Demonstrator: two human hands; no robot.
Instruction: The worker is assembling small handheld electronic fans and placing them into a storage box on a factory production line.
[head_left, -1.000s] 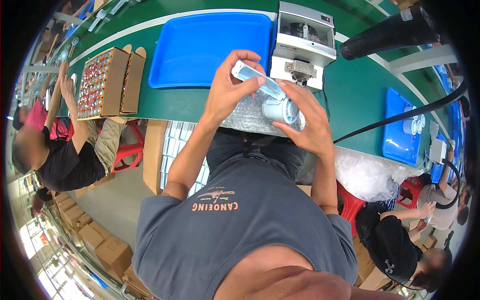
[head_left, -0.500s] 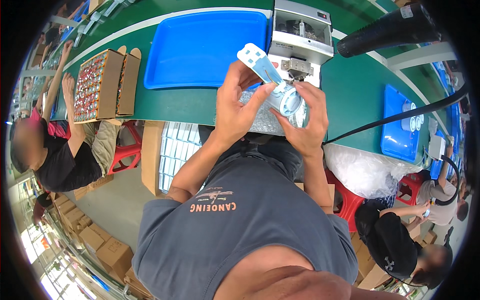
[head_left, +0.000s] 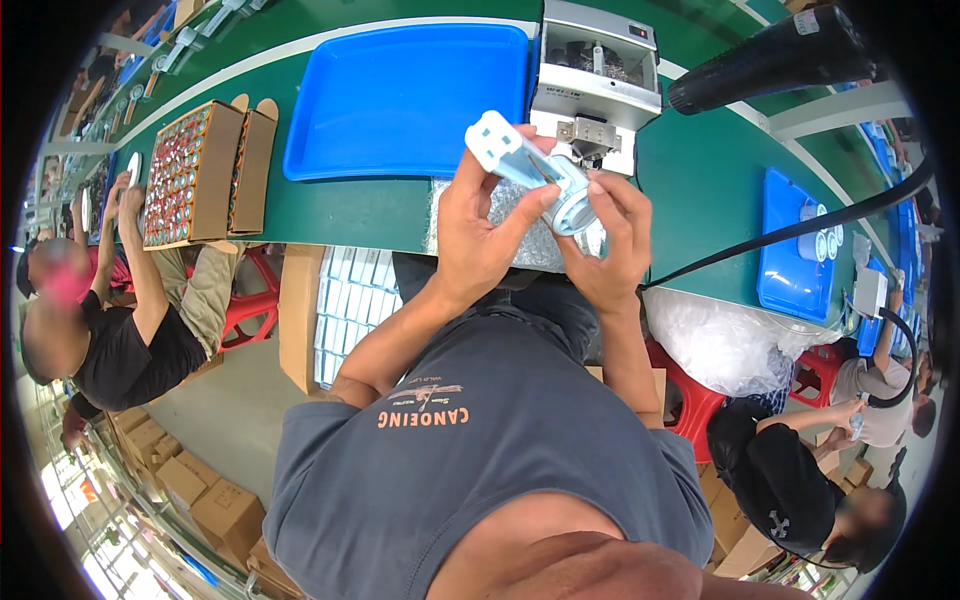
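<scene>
Pale-blue plastic part (head_left: 535, 170), long with a boxy white end and a round collar, now sits raised between both hands over the near edge of the green bench (head_left: 700, 170), tilted so its white end points up and to the left. A second ago it lay lower and flatter, just above the bubble-wrap sheet (head_left: 520, 235); since then the hands have lifted it toward the grey benchtop machine (head_left: 595, 75) and turned it. The left hand (head_left: 480, 225) is closed around the shaft, thumb and fingers clamped on it. The right hand (head_left: 610, 235) pinches the round collar end with its fingertips. That lift reads as a shift from picking up to close handling or checking of the part. An empty blue tray (head_left: 400, 100) lies to the far left of the hands, with a cardboard box of round pieces (head_left: 185, 175) further left.
</scene>
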